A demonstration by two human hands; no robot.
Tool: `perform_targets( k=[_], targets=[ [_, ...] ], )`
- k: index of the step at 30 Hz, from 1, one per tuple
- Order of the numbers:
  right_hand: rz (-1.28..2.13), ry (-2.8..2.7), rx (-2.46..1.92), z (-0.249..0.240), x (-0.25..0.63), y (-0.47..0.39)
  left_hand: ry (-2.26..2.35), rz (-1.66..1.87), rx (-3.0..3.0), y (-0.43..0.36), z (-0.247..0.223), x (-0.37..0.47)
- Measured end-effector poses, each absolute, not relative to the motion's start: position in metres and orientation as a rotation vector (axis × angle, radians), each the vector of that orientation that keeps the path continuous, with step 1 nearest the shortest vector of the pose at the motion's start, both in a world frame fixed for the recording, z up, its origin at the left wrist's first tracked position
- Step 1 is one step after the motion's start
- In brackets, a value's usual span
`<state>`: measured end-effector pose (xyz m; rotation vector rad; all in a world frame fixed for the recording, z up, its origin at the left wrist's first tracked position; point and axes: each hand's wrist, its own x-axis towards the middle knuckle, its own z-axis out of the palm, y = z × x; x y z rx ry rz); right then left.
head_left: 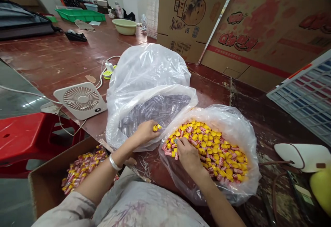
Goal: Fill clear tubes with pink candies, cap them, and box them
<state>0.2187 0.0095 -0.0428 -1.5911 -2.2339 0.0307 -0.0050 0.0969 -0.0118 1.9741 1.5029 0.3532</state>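
My left hand point(145, 132), with a silver bangle at the wrist, is closed on a couple of yellow caps point(156, 127). It hovers at the near rim of a white plastic bag point(152, 61) that holds many clear plastic tubes point(157, 108). My right hand point(188, 153) reaches into a second, clear bag point(240, 127) full of yellow caps and small red-and-white patterned pieces point(214, 144). Its fingers are bent together at the left side of the heap; what they grip, if anything, is hidden.
A cardboard box point(42, 189) with pink, yellow-capped pieces stands low at left, near a red stool point(20, 134). A white fan point(82, 99) and power strip point(108, 72) lie beyond. Cartons point(240, 30) and a white crate point(305, 92) line the right; a phone point(302, 196) lies below.
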Motion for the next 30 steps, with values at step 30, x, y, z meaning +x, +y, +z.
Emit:
perform_targets(
  k=[30],
  targets=[
    [1.594,-1.024,-0.945,0.002,0.192,-0.029,0.680,1.483,2.320,0.006,-0.015,0.012]
  ],
)
